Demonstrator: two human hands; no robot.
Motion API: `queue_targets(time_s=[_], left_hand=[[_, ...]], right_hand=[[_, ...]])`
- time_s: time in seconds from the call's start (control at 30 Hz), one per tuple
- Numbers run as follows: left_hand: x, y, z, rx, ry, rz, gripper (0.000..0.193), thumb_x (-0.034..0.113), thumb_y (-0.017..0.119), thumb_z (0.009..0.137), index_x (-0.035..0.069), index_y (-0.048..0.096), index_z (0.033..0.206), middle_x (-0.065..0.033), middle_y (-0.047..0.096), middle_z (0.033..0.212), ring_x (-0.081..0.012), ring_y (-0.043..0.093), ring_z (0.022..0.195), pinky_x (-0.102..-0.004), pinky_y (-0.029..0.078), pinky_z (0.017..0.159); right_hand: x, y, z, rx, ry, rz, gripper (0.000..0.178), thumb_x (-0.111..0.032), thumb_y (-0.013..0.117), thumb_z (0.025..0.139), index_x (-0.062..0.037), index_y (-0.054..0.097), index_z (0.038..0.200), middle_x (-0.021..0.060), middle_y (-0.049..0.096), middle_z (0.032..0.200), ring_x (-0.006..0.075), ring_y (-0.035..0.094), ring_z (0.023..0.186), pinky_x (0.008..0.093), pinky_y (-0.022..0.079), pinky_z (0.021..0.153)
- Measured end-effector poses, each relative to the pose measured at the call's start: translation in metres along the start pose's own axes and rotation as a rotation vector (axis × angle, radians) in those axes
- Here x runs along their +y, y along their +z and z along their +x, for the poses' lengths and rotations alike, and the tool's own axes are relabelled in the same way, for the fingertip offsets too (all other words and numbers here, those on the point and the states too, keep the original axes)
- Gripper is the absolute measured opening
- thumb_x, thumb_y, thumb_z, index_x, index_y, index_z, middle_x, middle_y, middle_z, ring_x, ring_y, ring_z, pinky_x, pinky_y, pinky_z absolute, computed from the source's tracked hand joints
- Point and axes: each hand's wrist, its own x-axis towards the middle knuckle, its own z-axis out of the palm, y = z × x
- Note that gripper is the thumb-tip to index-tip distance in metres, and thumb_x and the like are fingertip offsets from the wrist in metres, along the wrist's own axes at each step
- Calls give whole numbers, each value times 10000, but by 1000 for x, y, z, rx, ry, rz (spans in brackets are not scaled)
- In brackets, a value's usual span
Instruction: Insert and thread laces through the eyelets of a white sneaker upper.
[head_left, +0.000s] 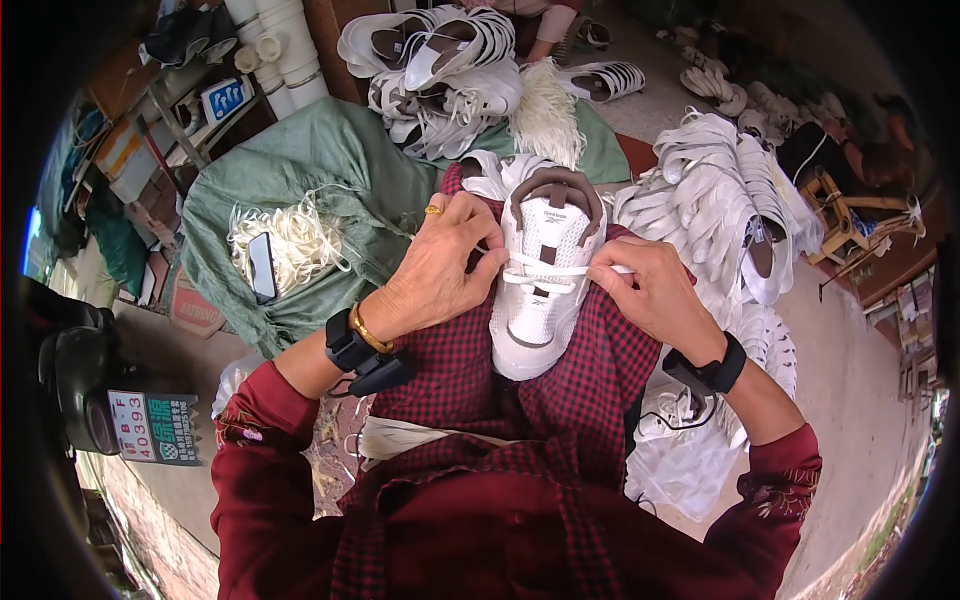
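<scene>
A white sneaker point(530, 330) with a brown collar lining rests on my lap, its toe pointing toward me. White shoelace point(545, 270) crosses over its tongue in a few rows. At the shoe's left side my left hand point(448, 262) is closed in a pinch on the lace, though the fingertips partly hide it. On the other side my right hand point(655, 285) grips the lace between thumb and forefinger, and a short end sticks out past the fingers. A red-and-black checked apron point(440, 370) lies under the shoe.
Green cloth point(230, 190) at left holds a heap of loose white laces point(300, 235) and a phone point(262, 268). White shoe uppers point(450, 45) are piled ahead, near a lace bundle point(548, 110); another pile point(690, 180) stands right. A wooden stool point(850, 225) is farther right. Another person's arm point(548, 35) shows at top.
</scene>
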Motion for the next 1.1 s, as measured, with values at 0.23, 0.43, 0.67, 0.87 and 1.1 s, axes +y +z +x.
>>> queue_targets(time_s=[0.23,0.43,0.67,0.87,1.1], left_hand=[[-3,0,3,-65,98,-52,137,101,677,877,4,583,902,-140,541,988,-328,508,937,-417,399,895],[-40,-23,-3,-105,-3,-219,121,43,628,909,-33,537,888,-133,546,945,-291,525,817,-376,459,745],[-18,-21,-6,-24,-58,-109,229,73,702,849,23,572,1032,-118,575,971,-303,563,874,-421,472,804],[-6,-7,-1,-89,43,-37,338,78,739,786,94,603,1095,-93,586,1070,-295,555,994,-406,392,885],[9,0,1,-123,104,-67,265,128,744,804,115,638,1047,-73,538,1000,-264,519,1006,-403,349,884]], right_hand=[[6,-3,-3,110,-98,-80,96,-99,712,891,-5,711,912,64,552,709,151,443,552,306,336,511],[30,-45,-11,150,141,-153,106,-100,727,888,-2,716,849,34,560,691,111,469,592,288,364,528],[13,-31,-11,52,145,13,255,-69,733,841,-2,633,1066,69,645,883,152,605,759,287,460,633],[-10,-6,8,-24,-80,-125,330,-84,761,785,-20,555,1036,114,638,866,280,645,789,393,504,719],[-19,0,9,-61,-16,23,258,-69,718,821,-44,620,1059,132,630,852,300,648,756,413,499,683]])
